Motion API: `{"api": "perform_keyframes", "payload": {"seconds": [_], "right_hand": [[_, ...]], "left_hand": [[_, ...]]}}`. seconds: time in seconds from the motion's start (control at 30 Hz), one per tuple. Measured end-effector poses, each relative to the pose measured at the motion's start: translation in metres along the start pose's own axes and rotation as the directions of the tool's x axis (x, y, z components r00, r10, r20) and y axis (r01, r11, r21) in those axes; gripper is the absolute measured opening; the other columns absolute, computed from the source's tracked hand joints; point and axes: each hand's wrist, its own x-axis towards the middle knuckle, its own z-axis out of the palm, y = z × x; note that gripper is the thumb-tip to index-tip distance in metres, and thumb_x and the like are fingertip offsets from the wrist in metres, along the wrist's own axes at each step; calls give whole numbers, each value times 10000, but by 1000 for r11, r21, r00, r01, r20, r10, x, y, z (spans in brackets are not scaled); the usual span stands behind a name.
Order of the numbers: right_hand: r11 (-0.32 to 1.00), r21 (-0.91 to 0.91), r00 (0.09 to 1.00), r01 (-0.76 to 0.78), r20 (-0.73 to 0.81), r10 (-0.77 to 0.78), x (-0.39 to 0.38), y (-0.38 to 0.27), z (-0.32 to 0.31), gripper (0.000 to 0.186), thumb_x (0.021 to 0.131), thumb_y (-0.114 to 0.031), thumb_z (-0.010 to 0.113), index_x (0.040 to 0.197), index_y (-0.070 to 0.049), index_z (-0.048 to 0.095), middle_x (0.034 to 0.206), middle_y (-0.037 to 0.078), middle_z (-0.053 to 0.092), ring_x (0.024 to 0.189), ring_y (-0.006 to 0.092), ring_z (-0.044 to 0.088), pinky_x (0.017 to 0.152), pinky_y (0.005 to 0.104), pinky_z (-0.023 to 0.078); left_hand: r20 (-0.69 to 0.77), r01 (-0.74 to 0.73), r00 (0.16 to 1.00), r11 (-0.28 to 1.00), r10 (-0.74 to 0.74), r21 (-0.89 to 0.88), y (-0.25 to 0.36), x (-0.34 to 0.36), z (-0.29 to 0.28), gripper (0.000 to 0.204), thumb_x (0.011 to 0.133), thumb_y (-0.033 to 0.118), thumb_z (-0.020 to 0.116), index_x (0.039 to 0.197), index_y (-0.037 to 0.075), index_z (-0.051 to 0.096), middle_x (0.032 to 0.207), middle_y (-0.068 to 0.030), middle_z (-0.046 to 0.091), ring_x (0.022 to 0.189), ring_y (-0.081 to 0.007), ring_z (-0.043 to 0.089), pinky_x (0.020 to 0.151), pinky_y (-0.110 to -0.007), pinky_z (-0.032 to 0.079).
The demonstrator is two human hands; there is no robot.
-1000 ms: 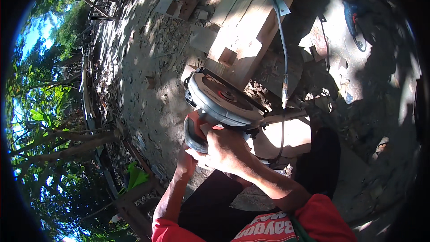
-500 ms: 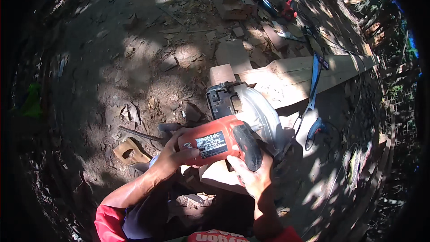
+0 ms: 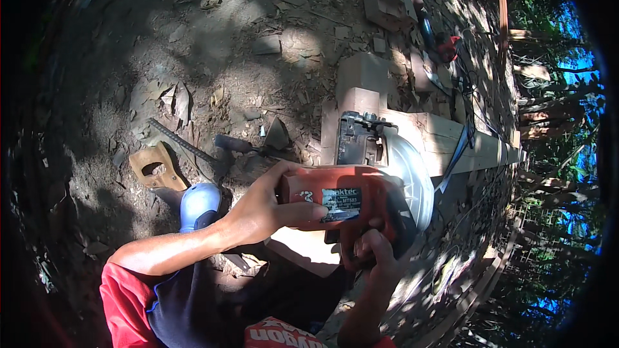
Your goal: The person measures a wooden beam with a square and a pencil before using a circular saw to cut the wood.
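An orange-red circular saw (image 3: 367, 187) with a black base and a pale blade guard sits over a length of timber (image 3: 329, 125). My left hand (image 3: 263, 206) is closed round the saw's motor housing, its thumb lying along the label. At the saw's rear handle, my right hand (image 3: 382, 254) is wrapped round the grip, partly in shadow. A sunlit piece of pale wood (image 3: 303, 245) shows beneath the saw on my side. The blade itself is hidden by the guard and the housing.
A handsaw's wooden handle (image 3: 161, 166), a ribbed metal rod (image 3: 184, 140) and a dark-handled tool (image 3: 233, 144) lie left, near my blue shoe (image 3: 200, 203). A long board (image 3: 464, 145) extends right. Farther off are a wood block (image 3: 387, 0) and a red tool (image 3: 447, 48).
The view has shifted and tilted. The saw has turned so its housing lies more level across the view, and my right hand's fingers have come round the rear handle.
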Motion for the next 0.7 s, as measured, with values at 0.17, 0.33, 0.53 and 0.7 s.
{"api": "perform_keyframes", "payload": {"seconds": [0.17,0.33,0.53,0.7], "right_hand": [[1000,11,999,7,42,-8,2,0,-1,195,799,-28,692,953,48,599,667,62,575,512,110,545,476,242,428],[1000,-11,999,15,47,-14,2,2,0,158,816,-38,680,929,40,603,648,54,569,505,103,539,474,232,411],[1000,3,999,10,46,-10,3,-2,3,133,822,-56,698,869,37,617,624,43,571,499,97,533,475,228,399],[1000,19,998,11,58,-12,3,3,0,154,826,-80,722,865,31,622,626,39,579,500,88,531,476,224,399]], "left_hand": [[7,42,999,996,-43,84,5,2,-3,742,780,283,839,1303,-70,449,1092,-141,644,995,-172,622,871,-308,509],[8,25,1000,996,-26,85,7,1,-3,741,779,297,836,1297,-71,456,1066,-136,652,992,-169,623,861,-302,504],[15,-9,1000,997,8,81,4,3,-5,664,801,200,805,1315,-9,440,1052,-98,650,918,-137,644,753,-270,515],[-3,29,1000,986,-29,164,7,5,-5,695,775,220,806,1323,-17,451,1089,-104,642,981,-154,631,835,-288,512]]}}
